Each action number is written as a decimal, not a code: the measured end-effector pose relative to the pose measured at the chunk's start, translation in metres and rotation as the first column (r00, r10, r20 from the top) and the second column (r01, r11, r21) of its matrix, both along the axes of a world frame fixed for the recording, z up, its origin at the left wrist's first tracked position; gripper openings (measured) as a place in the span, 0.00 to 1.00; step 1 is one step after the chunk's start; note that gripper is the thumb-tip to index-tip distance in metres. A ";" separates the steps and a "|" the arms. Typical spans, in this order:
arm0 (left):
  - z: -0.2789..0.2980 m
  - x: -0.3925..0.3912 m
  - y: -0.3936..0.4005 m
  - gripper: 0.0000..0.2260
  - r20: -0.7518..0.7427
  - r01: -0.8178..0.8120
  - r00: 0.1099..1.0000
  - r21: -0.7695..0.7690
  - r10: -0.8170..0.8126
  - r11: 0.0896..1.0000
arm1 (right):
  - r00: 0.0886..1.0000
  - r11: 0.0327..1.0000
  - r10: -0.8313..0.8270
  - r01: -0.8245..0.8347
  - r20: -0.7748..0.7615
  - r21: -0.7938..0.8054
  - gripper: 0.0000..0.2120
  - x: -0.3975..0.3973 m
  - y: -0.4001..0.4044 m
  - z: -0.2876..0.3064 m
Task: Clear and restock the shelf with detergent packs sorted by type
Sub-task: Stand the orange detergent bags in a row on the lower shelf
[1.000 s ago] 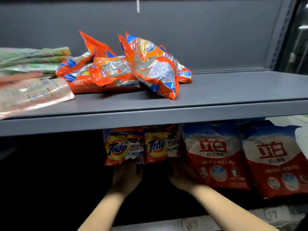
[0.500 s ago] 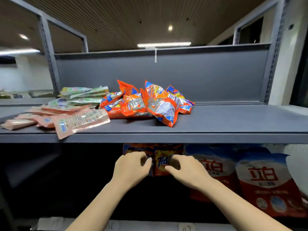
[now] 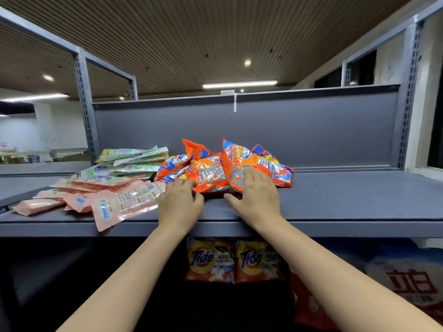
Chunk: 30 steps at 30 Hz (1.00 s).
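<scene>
Both hands had risen from the lower shelf, where they had been at the two upright Tide packs half a second earlier, to the upper shelf [image 3: 335, 197]. The left hand [image 3: 179, 204] lay palm down on the shelf surface, fingers loosely extended, its fingertips touching the near edge of the orange pack pile [image 3: 223, 168]. It held nothing. The right hand [image 3: 256, 197] lay flat on top of the nearest orange pack, fingers straight and spread, thumb pointing left along the shelf; it pressed on the pack and did not grip it.

The orange pack pile sat at the middle of the upper shelf, crumpled and overlapping. Just left of it lay a stack of green-and-white packs [image 3: 134, 161] against the back panel, and in front of those a spread of pink packs [image 3: 100, 200], one of which overhung the front edge of the shelf.

On the lower shelf, two Tide packs [image 3: 235, 259] stood upright side by side, directly below the hands. To their right stood red-and-blue detergent bags [image 3: 407, 283] with red characters, partly hidden by the right forearm.

A grey back panel [image 3: 287, 135] closed the rear of the upper shelf, with slotted uprights at either end.
</scene>
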State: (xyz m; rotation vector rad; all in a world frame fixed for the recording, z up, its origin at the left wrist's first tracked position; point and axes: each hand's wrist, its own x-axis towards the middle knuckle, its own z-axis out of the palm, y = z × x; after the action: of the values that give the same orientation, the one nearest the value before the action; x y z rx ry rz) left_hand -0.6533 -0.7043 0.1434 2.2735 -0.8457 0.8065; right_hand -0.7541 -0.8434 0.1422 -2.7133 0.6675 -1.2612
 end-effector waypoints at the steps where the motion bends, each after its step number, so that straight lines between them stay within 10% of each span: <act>1: 0.002 0.005 -0.004 0.15 0.010 0.020 1.000 0.023 -0.020 1.000 | 0.998 0.999 -0.054 0.054 -0.025 -0.010 0.33 0.011 -0.003 0.001; 6: 0.013 0.025 -0.027 0.17 0.056 0.103 0.992 0.172 -0.114 0.980 | 0.973 0.983 -0.149 0.126 0.174 0.137 0.14 0.017 -0.017 0.008; 14: 0.010 0.048 -0.079 0.28 0.094 0.085 0.985 0.459 -0.143 0.884 | 0.695 0.855 -0.337 -0.056 0.635 0.515 0.14 -0.035 -0.051 0.008; 24: 0.020 0.032 -0.068 0.08 0.466 -0.139 0.884 0.360 -0.049 0.922 | 0.672 0.813 -0.386 -0.077 0.632 0.578 0.13 -0.042 -0.053 0.008; 30: 0.022 -0.002 -0.056 0.09 0.395 0.196 0.812 0.510 -0.430 0.838 | 0.690 0.822 -0.355 -0.090 0.631 0.562 0.14 -0.042 -0.050 0.007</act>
State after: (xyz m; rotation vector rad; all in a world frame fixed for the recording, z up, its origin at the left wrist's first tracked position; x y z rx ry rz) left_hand -0.6551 -0.7604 0.1652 2.2102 -1.7741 1.1486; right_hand -0.7963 -0.8936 0.1494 -1.5235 0.9385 -1.6672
